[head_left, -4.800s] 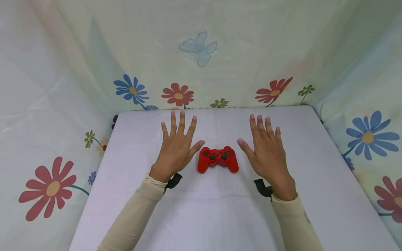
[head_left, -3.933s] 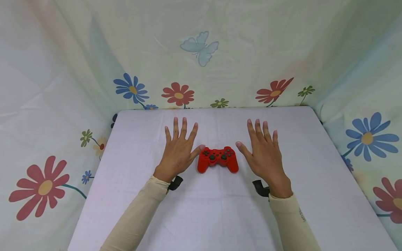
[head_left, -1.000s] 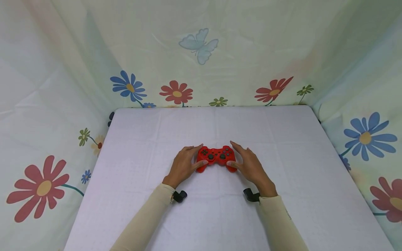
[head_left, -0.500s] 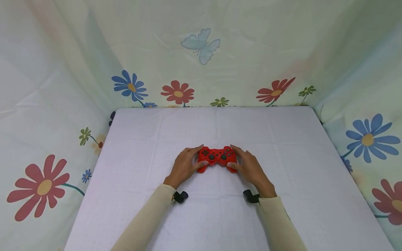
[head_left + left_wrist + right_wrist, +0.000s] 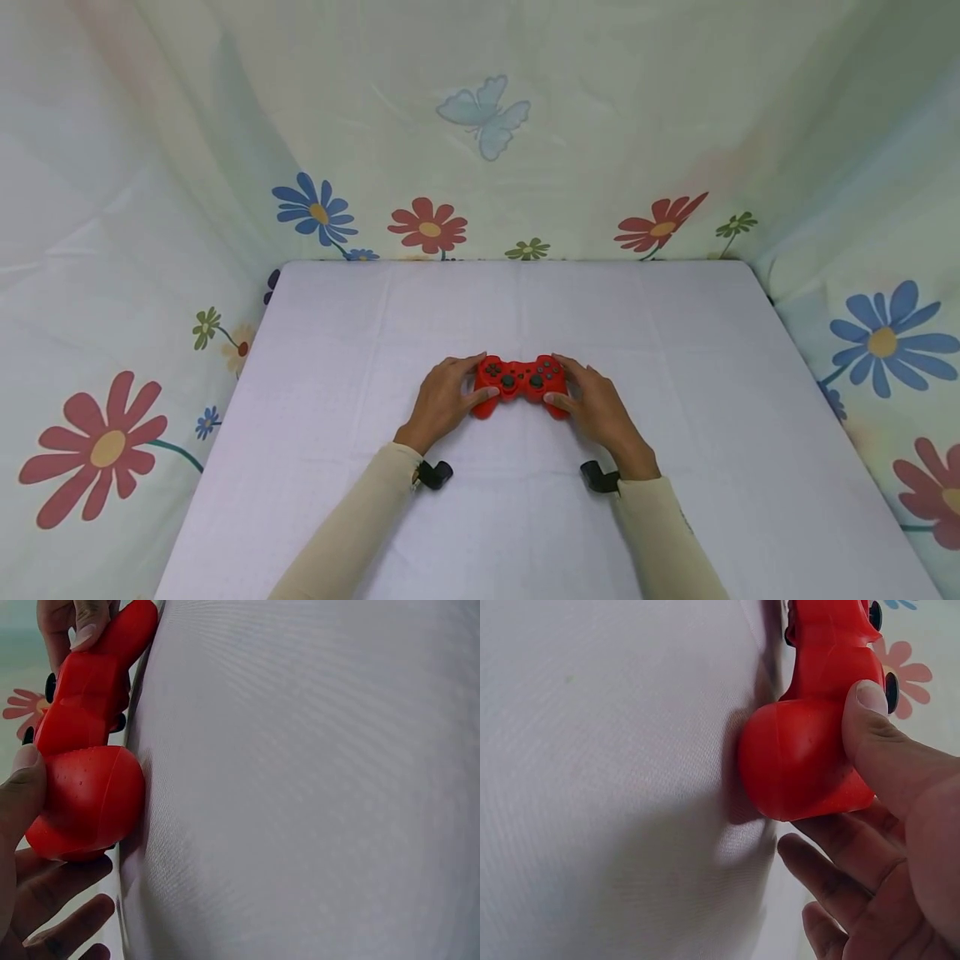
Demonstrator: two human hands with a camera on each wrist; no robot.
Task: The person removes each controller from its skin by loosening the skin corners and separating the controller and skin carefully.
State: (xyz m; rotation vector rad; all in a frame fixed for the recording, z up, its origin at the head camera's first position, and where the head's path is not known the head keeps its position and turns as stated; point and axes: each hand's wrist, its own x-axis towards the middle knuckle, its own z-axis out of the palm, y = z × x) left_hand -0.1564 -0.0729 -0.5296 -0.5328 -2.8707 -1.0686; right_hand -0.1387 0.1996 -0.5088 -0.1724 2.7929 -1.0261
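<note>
A red game controller [image 5: 521,379] with dark thumbsticks and buttons is at the middle of the table, face up, its grips toward the person. My left hand [image 5: 441,396] holds its left side, thumb on the top face and index finger at the far edge. On the other side my right hand [image 5: 598,404] grips it the same way. In the left wrist view the controller [image 5: 86,799] sits close against the cloth; whether it touches is hard to tell. The right wrist view has the right thumb [image 5: 885,742] pressed on the controller [image 5: 802,761], other fingers curled beneath.
The table [image 5: 360,333] has a pale cloth over it and rounded far corners. Behind and beside it hangs a curtain [image 5: 577,108] printed with flowers and a butterfly. A small black wrist camera [image 5: 435,475] is on the left wrist, another [image 5: 598,477] on the right.
Earlier both hands were spread flat on either side of the controller. They came inward and took hold of it; the right index finger has since bent down onto its far edge. The controller stays in place.
</note>
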